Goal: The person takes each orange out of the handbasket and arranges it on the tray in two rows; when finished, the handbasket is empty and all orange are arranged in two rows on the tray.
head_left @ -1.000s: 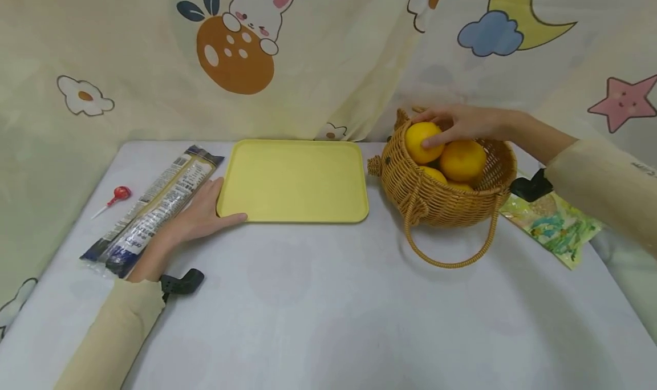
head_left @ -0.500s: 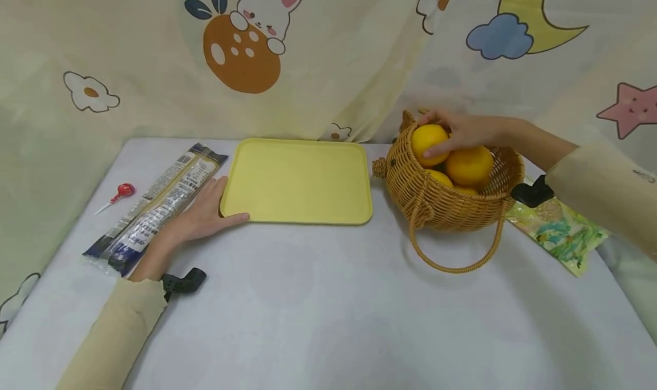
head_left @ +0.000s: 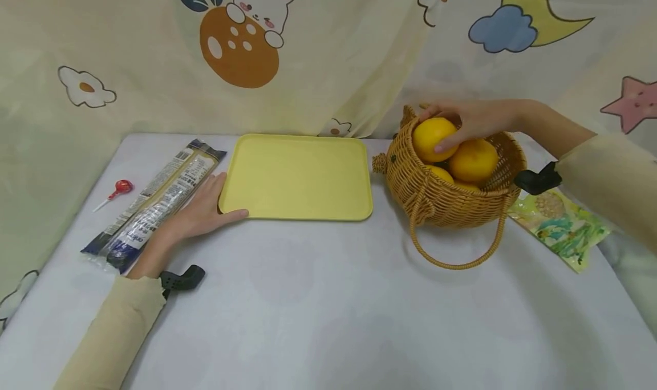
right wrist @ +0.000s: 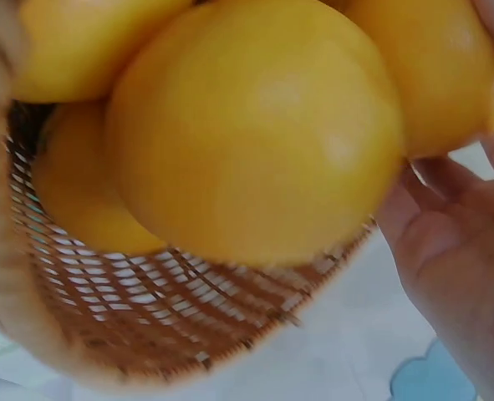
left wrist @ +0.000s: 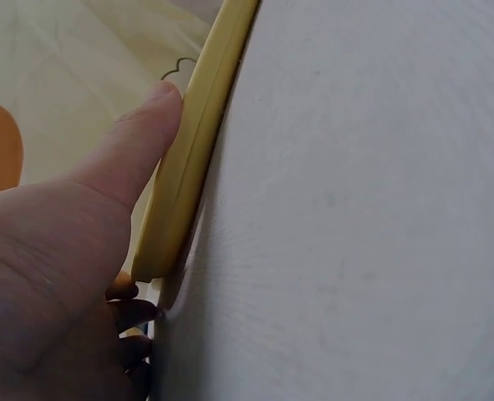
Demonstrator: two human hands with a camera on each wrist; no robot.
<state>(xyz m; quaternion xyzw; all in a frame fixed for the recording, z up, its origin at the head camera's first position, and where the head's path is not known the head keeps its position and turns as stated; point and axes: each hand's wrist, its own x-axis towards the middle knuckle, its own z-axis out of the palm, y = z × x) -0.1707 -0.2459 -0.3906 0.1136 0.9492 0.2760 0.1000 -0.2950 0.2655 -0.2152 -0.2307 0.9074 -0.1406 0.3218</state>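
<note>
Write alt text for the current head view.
The right hand grips a yellow fruit among others in a wicker basket; the left hand touches a yellow tray. A lollipop and long packaging lie at the left, a green packet at the right.

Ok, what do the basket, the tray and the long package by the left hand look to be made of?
Basket: woven wicker or rattan, perhaps an imitation; strands and gaps show.
Tray: probably plastic, smooth and even yellow with a rounded rim, though painted metal can't be ruled out.
Long package: likely plastic film, glossy, printed and crinkled.
</note>
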